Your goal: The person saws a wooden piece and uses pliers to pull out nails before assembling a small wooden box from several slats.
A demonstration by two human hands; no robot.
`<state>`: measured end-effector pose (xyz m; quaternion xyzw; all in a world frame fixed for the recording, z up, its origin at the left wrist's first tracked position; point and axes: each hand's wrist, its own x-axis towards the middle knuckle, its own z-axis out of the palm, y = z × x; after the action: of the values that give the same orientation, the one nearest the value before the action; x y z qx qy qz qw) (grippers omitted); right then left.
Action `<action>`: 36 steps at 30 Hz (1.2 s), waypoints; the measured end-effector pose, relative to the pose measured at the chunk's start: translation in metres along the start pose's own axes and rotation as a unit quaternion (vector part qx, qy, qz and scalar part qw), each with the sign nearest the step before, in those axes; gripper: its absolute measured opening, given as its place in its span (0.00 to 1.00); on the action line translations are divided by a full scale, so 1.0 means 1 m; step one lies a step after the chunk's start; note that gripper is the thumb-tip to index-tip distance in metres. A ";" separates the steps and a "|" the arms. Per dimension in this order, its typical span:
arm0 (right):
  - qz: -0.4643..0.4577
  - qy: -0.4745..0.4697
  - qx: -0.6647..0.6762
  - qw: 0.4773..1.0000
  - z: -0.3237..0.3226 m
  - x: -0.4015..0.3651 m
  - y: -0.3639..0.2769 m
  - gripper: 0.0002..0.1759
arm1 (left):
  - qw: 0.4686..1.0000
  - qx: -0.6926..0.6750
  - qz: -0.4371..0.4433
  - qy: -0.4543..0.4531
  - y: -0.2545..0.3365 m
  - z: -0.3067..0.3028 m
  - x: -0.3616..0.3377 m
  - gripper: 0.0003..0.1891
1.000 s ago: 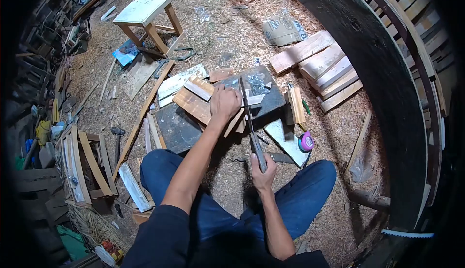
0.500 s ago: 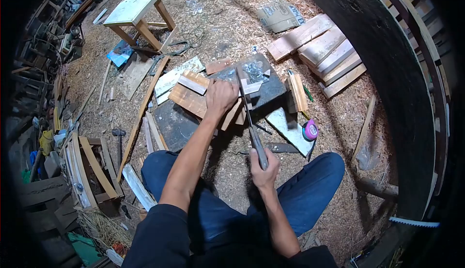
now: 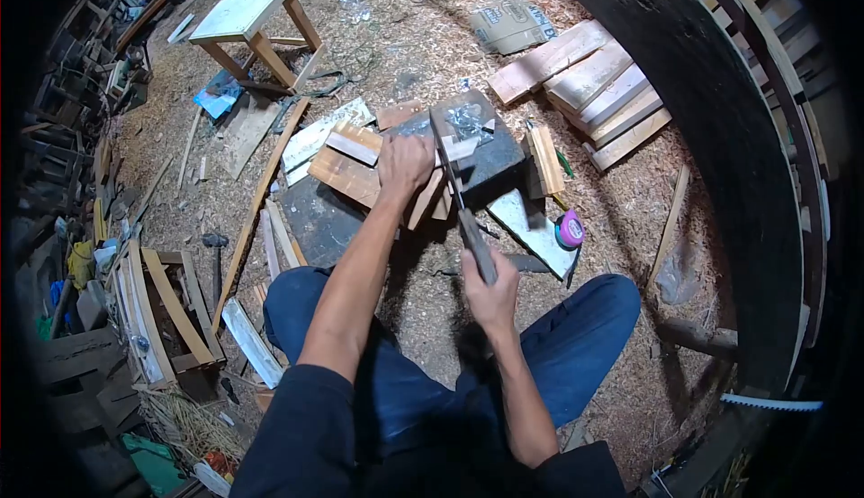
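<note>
My left hand (image 3: 406,163) presses down on a light wood strip, its fingers wrapped over the piece beside the saw blade. A wider brown board (image 3: 345,180) lies to its left on the dark work block (image 3: 495,152). In my right hand (image 3: 490,289) is the grey handle of a long saw (image 3: 455,183), its blade pointing away from me across the strip. The pale end of the strip (image 3: 463,149) sticks out to the right of the blade. A clear plastic bag (image 3: 467,120) lies on the block behind it.
A small white-topped stool (image 3: 241,12) stands at the upper left. Stacked planks (image 3: 589,80) and a paper sack (image 3: 513,26) lie at the upper right. A pink tape measure (image 3: 570,229) rests near my right knee. A hammer (image 3: 216,242) lies left, and shavings cover the floor.
My right hand and the saw have shifted slightly toward the blade's far end. The whole view has moved a little; my left hand keeps its place on the wood.
</note>
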<state>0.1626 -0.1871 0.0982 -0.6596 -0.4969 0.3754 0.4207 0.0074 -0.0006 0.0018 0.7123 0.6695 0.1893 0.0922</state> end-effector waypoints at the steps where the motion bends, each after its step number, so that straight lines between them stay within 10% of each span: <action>1: 0.032 -0.010 0.019 0.999 -0.005 -0.013 -0.003 0.16 | 1.000 0.000 0.001 0.003 0.001 -0.001 0.001 0.26; 36: 0.011 -0.004 -0.013 1.000 -0.006 -0.005 -0.011 0.17 | 0.999 0.028 -0.010 -0.021 -0.009 0.006 -0.002 0.25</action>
<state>0.1630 -0.1911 0.1109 -0.6691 -0.4962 0.3762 0.4056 0.0012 -0.0010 -0.0080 0.7114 0.6798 0.1548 0.0885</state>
